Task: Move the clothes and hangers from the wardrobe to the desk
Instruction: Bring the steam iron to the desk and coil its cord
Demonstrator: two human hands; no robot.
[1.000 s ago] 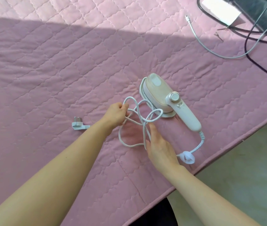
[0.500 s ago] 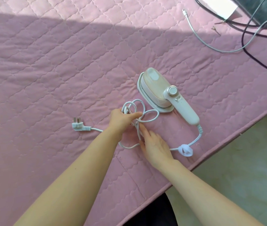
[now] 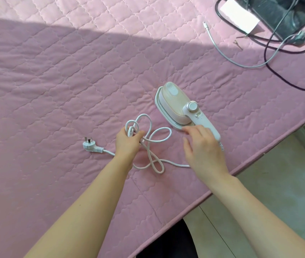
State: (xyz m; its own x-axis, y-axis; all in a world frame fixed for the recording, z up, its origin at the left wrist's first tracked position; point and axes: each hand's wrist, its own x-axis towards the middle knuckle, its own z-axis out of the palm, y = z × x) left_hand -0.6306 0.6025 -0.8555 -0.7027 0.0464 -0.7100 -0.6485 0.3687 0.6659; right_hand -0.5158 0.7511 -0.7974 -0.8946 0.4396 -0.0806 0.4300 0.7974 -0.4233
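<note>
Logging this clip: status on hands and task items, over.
Left hand grips looped cord. Right hand open, at iron handle. No clothes, hangers in view.

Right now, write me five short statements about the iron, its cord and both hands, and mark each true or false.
1. The left hand grips loops of the white cord. True.
2. The plug sits in a socket. False: it lies loose on the pink quilt.
3. The right hand also grips the cord. False: its fingers are spread at the handle end of the steam iron and hold nothing.
4. The steam iron rests on the quilt. True.
5. Clothes hangers lie beside the iron. False: none are in view.
</note>
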